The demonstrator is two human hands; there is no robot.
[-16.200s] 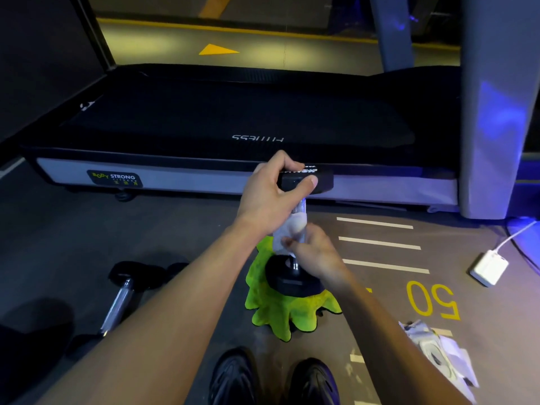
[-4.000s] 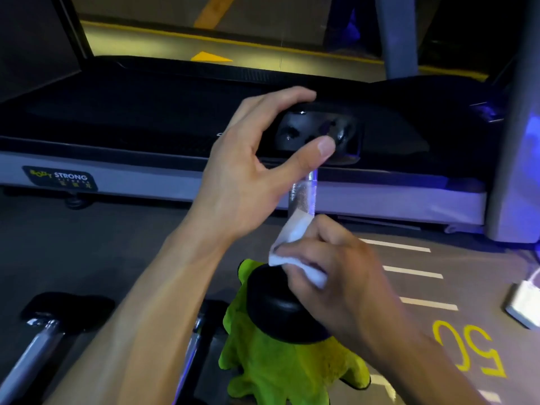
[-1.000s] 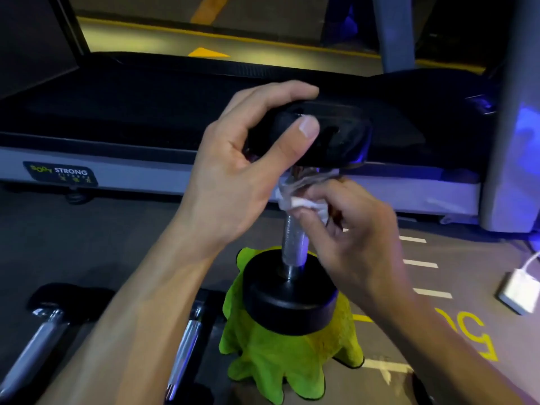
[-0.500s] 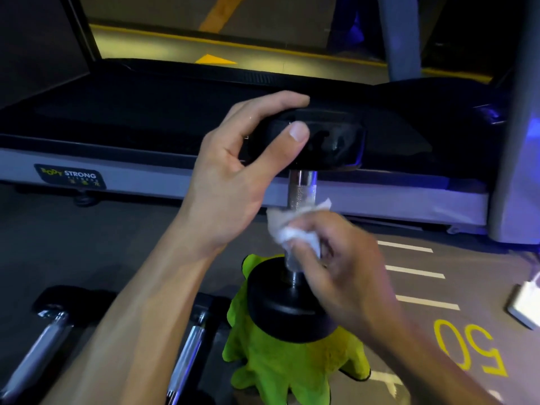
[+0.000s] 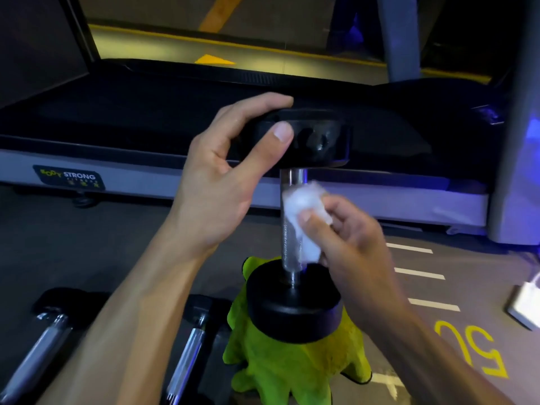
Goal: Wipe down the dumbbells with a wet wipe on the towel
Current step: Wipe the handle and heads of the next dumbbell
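Head view is showing two chrome-handled dumbbells (image 5: 38, 346) (image 5: 187, 355) lying at lower left on the floor (image 5: 73, 244). At lower centre, a fuzzy lime-green towel (image 5: 289, 369) is carrying one upright dumbbell (image 5: 292, 302) with round black rubber ends. The right hand (image 5: 347, 244) is pinching a crumpled white wet wipe (image 5: 304, 217) against its knurled steel handle. The left hand (image 5: 222, 185) is gripping the top end. A treadmill (image 5: 146, 118) is spanning the upper frame.

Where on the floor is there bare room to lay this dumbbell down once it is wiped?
Bare floor lies between the treadmill and the two lying dumbbells, left of the left hand. It is crowded around the towel: dumbbells left, and a white box near the right edge.
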